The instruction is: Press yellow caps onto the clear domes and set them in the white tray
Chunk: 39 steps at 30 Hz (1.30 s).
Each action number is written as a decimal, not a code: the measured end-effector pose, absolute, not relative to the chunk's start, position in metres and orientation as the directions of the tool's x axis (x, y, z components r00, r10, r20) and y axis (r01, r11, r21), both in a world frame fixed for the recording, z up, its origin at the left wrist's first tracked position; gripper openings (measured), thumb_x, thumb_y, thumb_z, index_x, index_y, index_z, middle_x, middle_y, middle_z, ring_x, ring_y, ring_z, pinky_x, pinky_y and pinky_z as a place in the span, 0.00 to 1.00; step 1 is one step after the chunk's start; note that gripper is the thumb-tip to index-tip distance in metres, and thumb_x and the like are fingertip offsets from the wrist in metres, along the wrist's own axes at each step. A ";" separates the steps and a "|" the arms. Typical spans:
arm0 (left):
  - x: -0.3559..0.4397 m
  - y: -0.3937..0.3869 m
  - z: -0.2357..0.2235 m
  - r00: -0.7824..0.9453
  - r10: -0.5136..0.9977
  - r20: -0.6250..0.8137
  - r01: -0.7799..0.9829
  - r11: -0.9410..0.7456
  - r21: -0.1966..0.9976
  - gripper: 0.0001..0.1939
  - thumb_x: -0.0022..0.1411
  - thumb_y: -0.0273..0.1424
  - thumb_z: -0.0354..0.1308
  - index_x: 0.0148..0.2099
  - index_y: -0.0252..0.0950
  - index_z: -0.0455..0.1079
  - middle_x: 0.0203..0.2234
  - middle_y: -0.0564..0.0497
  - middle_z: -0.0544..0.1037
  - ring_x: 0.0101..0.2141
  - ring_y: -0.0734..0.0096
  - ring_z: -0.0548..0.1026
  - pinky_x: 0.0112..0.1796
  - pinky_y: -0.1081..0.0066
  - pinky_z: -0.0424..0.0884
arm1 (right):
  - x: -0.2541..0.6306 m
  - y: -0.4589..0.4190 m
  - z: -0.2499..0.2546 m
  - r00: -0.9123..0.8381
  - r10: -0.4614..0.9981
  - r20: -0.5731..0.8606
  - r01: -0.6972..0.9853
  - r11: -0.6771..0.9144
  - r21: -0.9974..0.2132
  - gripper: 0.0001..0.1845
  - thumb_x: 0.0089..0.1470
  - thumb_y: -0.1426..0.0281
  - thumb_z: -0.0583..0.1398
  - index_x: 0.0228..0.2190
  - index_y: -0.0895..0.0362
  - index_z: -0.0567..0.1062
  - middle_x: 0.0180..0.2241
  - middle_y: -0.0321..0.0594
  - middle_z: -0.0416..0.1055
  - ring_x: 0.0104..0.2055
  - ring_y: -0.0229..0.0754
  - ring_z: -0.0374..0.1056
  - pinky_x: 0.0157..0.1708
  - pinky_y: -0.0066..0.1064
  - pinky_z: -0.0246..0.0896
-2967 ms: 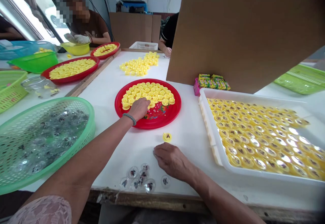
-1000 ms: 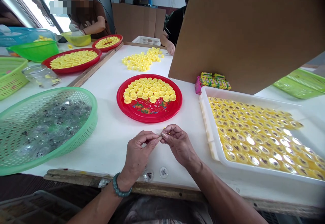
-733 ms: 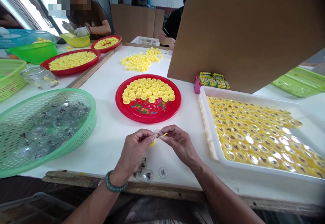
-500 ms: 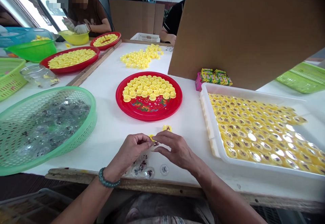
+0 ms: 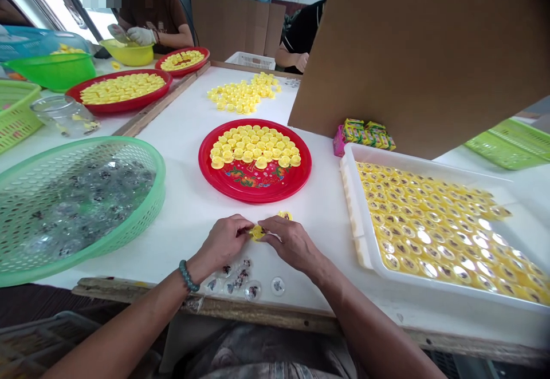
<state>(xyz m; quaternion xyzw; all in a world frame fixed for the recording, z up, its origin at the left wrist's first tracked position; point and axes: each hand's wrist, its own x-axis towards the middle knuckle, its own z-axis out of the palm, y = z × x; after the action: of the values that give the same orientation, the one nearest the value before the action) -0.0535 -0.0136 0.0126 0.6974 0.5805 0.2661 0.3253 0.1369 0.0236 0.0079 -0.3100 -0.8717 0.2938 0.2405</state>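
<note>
My left hand and my right hand meet low over the white table, fingertips pinched from both sides on a small yellow cap. A second yellow piece lies on the table just beyond my right fingers. Several clear round discs with dark prints lie by the table's near edge, under my wrists. Past my hands sits a red plate holding several yellow caps.
A green basket of clear discs sits at the left. A white tray filled with finished yellow pieces sits at the right, behind it a tilted cardboard sheet. Other people work at the far end beside more red plates.
My left hand came back from the red plate and joined my right hand. Both hands then sank from above the table to its surface, holding the yellow cap between them.
</note>
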 end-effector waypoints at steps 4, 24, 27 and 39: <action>-0.052 -0.012 0.008 0.188 0.982 0.012 0.620 -0.128 0.774 0.16 0.53 0.21 0.50 0.37 0.40 0.76 0.34 0.52 0.77 0.35 0.68 0.74 0.38 0.71 0.67 | 0.135 0.024 0.010 -0.719 0.659 0.221 0.406 0.656 -0.636 0.14 0.55 0.76 0.57 0.45 0.56 0.72 0.41 0.44 0.73 0.44 0.41 0.68 0.44 0.32 0.62; -0.042 -0.007 0.007 -0.041 0.943 -0.330 0.148 0.332 0.931 0.12 0.45 0.34 0.64 0.32 0.33 0.72 0.26 0.48 0.76 0.27 0.68 0.73 0.29 0.72 0.69 | 0.127 0.028 0.014 -0.771 0.623 0.130 0.516 0.732 -0.444 0.11 0.52 0.82 0.57 0.33 0.56 0.76 0.30 0.38 0.70 0.34 0.37 0.64 0.32 0.26 0.54; -0.041 -0.001 0.005 -0.067 0.928 -0.367 0.138 0.373 0.917 0.11 0.41 0.30 0.65 0.30 0.33 0.70 0.24 0.50 0.75 0.26 0.70 0.72 0.27 0.73 0.68 | 0.126 0.026 0.018 -0.782 0.606 0.144 0.536 0.773 -0.340 0.08 0.54 0.78 0.57 0.32 0.56 0.75 0.30 0.40 0.70 0.37 0.41 0.63 0.35 0.30 0.54; -0.032 0.045 0.049 -0.038 0.992 0.121 0.749 -0.052 0.661 0.06 0.55 0.33 0.57 0.35 0.38 0.70 0.28 0.51 0.76 0.29 0.66 0.73 0.31 0.70 0.66 | 0.171 0.041 0.013 -0.612 0.755 0.236 0.725 0.655 -0.215 0.12 0.53 0.81 0.56 0.37 0.56 0.73 0.38 0.42 0.71 0.42 0.44 0.61 0.40 0.34 0.57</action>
<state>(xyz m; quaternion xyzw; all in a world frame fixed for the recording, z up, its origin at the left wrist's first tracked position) -0.0318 0.0447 0.0492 0.6623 0.6572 0.2954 0.2055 0.1709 0.0413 0.0132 -0.4125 -0.8965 0.0488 0.1543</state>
